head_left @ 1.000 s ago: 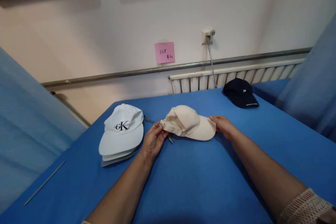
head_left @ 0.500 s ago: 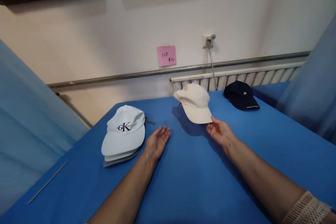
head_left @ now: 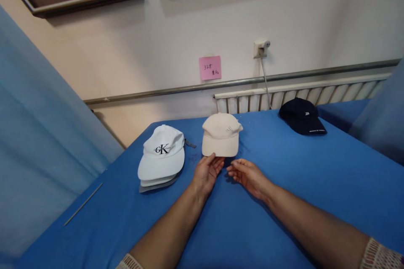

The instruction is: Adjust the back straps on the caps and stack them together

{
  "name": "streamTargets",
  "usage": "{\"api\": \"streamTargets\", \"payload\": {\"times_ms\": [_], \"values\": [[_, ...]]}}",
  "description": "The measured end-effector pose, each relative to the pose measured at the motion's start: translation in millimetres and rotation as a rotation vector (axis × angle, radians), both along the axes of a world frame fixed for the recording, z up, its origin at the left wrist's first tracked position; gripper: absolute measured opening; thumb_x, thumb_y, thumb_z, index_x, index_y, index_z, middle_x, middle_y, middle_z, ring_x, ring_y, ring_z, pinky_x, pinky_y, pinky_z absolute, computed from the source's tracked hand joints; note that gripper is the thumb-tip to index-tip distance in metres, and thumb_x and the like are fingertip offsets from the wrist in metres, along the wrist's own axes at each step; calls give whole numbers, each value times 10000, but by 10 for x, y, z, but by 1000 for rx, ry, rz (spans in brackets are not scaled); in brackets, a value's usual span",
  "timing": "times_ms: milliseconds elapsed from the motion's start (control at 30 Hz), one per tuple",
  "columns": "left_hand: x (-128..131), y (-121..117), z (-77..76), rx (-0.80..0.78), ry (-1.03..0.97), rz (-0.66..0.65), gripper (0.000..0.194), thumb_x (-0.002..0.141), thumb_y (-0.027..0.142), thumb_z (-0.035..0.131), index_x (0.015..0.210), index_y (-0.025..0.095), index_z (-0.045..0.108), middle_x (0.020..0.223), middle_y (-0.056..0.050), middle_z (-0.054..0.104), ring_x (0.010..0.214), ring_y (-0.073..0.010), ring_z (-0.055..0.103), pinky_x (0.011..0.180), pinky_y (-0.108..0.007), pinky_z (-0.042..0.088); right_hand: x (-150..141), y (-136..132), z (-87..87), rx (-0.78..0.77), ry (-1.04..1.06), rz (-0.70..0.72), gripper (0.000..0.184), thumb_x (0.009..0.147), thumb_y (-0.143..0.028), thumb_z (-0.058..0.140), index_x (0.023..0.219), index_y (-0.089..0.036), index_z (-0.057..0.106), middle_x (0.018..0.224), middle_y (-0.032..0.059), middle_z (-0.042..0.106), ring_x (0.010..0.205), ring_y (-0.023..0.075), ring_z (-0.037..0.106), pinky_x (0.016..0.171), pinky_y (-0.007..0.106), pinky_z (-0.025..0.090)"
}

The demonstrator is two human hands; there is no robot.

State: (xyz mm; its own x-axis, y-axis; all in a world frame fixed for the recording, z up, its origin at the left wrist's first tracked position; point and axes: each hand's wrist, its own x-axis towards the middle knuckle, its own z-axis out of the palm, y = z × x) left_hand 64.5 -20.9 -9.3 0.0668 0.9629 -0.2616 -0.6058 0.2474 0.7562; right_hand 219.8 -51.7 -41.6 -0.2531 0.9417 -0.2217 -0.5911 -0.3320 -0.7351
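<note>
A cream baseball cap [head_left: 221,132] faces me in the middle, its brim held by my left hand [head_left: 206,174], thumb on top and fingers underneath. Just right of the brim, my right hand [head_left: 249,176] is apart from the cap, fingers loosely curled with a gap between thumb and fingers and nothing in them. To the left lies a stack of caps, topped by a white cap [head_left: 162,153] with black "CK" letters; paler and grey brims show below it. A dark navy cap [head_left: 302,115] rests at the back right.
Blue cloth [head_left: 252,227] covers the table. A thin stick [head_left: 82,204] lies at its left edge. Behind stand a radiator [head_left: 284,96], a metal rail [head_left: 176,90] and a wall socket [head_left: 260,49] with a cord. Blue curtains [head_left: 41,126] hang on both sides.
The cream cap has moved left and turned to face me. My right hand has let go of its brim, and my left hand has moved right and taken hold of it.
</note>
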Motion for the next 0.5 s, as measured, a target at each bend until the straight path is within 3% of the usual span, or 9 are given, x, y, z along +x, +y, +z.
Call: {"api": "streamTargets", "payload": {"times_ms": [167,267,367,500], "values": [[-534,36,602,229,60,286,129,834,135,586,953,127,634,771,-40,717,644,-140,681,587,-228,551,68,17,-34,41,-46,126,282,731,-323,774,889,-161,606,823,47,717,643,101,642,613,221,473],[-922,-27,855,272,118,448,78,816,121,577,870,118,633,706,-32,708,634,-152,688,551,-215,550,67,26,-45,44,-57,144,285,731,-325,771,891,-158,602,829,51,713,646,103,639,614,227,466],[-1221,-147,885,239,224,584,37,799,106,584,811,119,616,668,-24,701,617,-162,693,501,-198,540,62,39,-52,46,-59,154,292,719,-328,777,877,-159,599,819,51,710,647,110,638,618,238,465],[-1428,-312,706,112,312,635,60,817,82,559,793,111,606,659,-42,698,584,-157,692,481,-187,536,75,54,-58,42,-55,157,298,710,-326,781,879,-163,599,806,49,711,643,115,639,607,238,460]]}}
